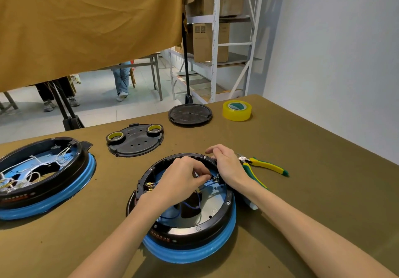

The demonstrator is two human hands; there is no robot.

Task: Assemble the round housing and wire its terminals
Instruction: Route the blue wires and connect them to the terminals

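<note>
The round housing (pixel 190 219), black on a blue ring, sits on the brown table (pixel 302 148) right in front of me. My left hand (pixel 181 180) reaches inside, fingertips pinching a blue wire (pixel 207 186) at the terminal (pixel 214 178). My right hand (pixel 226 165) curls over the far rim, gripping it beside the pliers (pixel 265 166).

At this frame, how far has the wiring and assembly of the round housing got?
Done: the round housing lies open with blue wires inside. In hand: the left hand pinches something small at a terminal by the rim, and the right hand rests on that rim. Left: the black cover plate lies apart; the second housing shows loose white wires.
</note>
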